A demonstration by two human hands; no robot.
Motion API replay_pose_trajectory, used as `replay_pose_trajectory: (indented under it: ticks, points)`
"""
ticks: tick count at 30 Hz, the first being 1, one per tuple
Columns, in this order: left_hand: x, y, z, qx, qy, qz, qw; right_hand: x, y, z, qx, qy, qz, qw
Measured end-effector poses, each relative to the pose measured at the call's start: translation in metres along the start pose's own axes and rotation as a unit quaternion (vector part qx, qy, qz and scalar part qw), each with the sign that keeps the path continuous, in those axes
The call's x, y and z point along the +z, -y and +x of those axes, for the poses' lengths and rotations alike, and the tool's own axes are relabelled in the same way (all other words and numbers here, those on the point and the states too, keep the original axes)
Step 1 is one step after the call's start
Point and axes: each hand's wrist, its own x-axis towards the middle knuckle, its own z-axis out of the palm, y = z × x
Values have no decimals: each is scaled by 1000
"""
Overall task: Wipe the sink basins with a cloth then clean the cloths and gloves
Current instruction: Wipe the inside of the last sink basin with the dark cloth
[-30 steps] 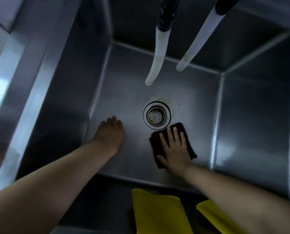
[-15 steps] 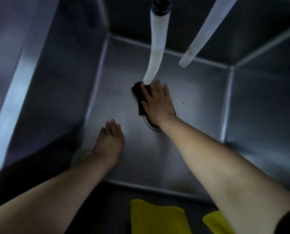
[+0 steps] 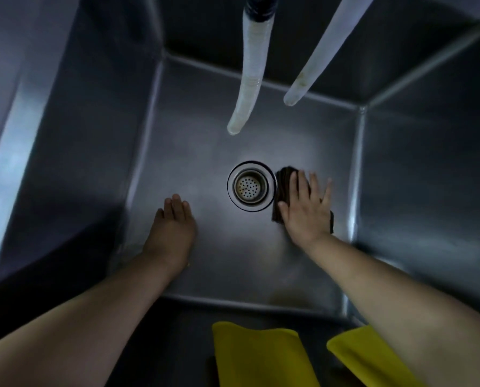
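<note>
Just right of the drain (image 3: 250,186), our flat right hand (image 3: 307,212) presses the cloth (image 3: 284,185), seemingly lengthwise front-to-back; left hand (image 3: 172,230) rests open, farther off.

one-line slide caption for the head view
Right hand presses a dark cloth flat beside the drain; left hand braces on the sink floor.

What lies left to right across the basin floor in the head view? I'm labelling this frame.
Left hand resting flat → drain strainer → dark cloth under the right hand, pressed flat on it.
</note>
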Motion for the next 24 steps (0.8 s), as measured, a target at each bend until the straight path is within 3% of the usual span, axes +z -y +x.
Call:
replay_pose_trajectory:
  ticks: [3,11,17,24]
  points:
    - [-2,-3,-2,-3,-10,-13,1000,-2,18,-5,-8,16,-15,1000]
    - [5,-2,2,-3,-26,-3,1000,-33,60,75,58,-46,157,985]
    - [12,0,0,4,-28,-18,999,-42,109,57,-120,-53,93,987]
    - [11,-3,-1,-7,-39,-20,999,-5,67,-33,-291,-19,55,955]
